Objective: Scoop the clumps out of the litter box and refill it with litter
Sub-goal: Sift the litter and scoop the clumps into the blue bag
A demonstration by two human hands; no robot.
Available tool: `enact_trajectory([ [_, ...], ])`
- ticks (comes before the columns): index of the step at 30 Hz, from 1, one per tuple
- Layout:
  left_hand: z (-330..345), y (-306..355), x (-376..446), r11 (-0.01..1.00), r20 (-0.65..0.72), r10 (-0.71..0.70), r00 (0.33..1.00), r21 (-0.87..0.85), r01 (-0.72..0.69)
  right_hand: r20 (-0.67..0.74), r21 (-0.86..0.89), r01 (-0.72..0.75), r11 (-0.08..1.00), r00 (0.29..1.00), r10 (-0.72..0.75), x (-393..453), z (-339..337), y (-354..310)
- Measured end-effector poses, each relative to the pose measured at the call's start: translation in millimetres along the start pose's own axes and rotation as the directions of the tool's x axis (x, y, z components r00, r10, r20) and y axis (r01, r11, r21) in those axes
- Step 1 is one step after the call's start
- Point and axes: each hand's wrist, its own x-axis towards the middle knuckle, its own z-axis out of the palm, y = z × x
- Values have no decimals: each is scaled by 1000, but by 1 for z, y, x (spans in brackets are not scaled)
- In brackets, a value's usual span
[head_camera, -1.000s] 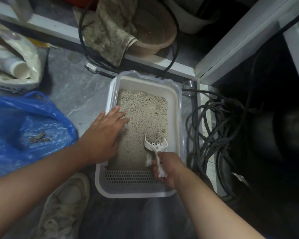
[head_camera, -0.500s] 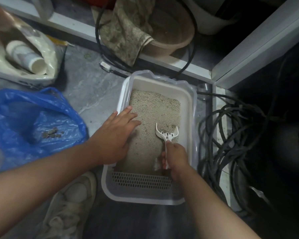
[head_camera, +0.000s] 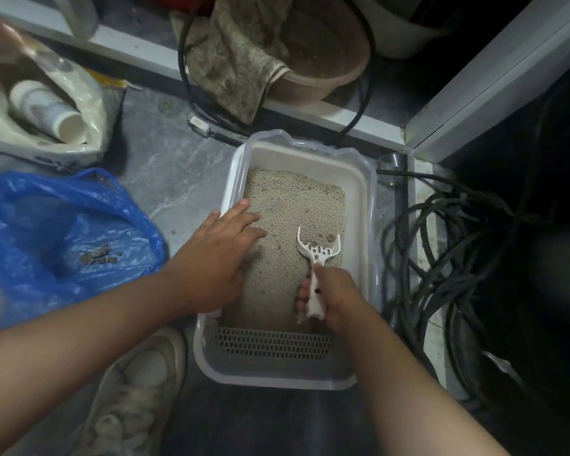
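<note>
The litter box (head_camera: 369,205), a pale plastic tray of grey-beige granules, sits on the floor. Within it, the white slotted scoop (head_camera: 318,250) is gripped by the curled right hand (head_camera: 334,296); it should be slid shallowly and shaken gently. Its left rim is steadied by the left hand (head_camera: 218,258), fingers (head_camera: 244,205) straight, slightly spread. Left of the box lies the blue bag (head_camera: 63,232) holding clumps (head_camera: 101,256).

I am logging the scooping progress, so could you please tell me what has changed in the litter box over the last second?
The right hand has pushed the white scoop forward through the litter, away from the grid end of the litter box, keeping its grip on the handle. The left hand stays flat on the left rim. The blue bag with clumps lies as before.
</note>
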Motion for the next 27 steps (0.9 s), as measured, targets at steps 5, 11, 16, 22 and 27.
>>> enact_trajectory([
  [5, 1, -2, 0, 1000, -4, 3, 1000, 3, -3, -93, -138, 134, 981, 985, -147, 1, 4, 4],
  [11, 0, -2, 0, 1000, -18, 6, 1000, 0, -6, -92, -248, 256, 934, 954, -286, 0, 2, 21],
  [16, 0, 0, 0, 1000, -12, 7, 1000, -3, -7, -43, -213, 327, 921, 938, -343, -16, 4, 22],
  [22, -1, -2, -1, 1000, -13, 12, 1000, -11, -12, -20, -234, 347, 908, 932, -361, -27, 8, 21],
  [27, -1, -3, -1, 1000, -14, 13, 1000, -8, -13, -69, -227, 356, 906, 922, -380, -32, 8, 20],
])
